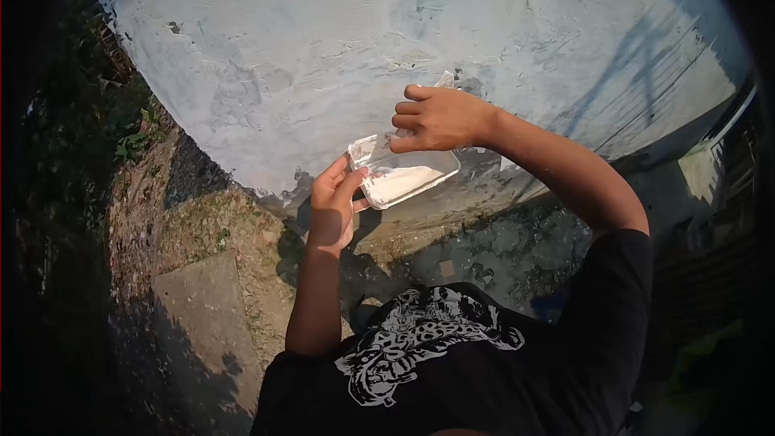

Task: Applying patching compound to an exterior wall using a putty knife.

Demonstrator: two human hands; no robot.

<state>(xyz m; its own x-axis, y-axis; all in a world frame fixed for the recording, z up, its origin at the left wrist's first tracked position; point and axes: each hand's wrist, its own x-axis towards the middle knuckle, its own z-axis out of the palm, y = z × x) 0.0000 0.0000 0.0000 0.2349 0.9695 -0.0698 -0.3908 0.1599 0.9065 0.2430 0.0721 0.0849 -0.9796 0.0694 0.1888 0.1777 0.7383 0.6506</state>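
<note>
My left hand (333, 198) grips a clear plastic container (446, 171) by its left end, thumb over the rim and fingers beneath. A white paste or powder (400, 183) covers part of its bottom. At that same end stands a flat, white-smeared piece (363, 148); whether it belongs to the container cannot be told. Just above the container, my right hand (440, 117) is closed, its back toward me and its fingers curled to the left. Whatever it holds is mostly hidden; a small pale edge (446, 79) shows beyond the knuckles, close to the wall.
The wall (323, 40) ahead has a patchy whitish-blue coating, with rough, dark spots along its lower edge. Below lie stony soil, a concrete slab (198, 299) and a grey strip of ground (517, 250). Plants (133, 141) grow at the left.
</note>
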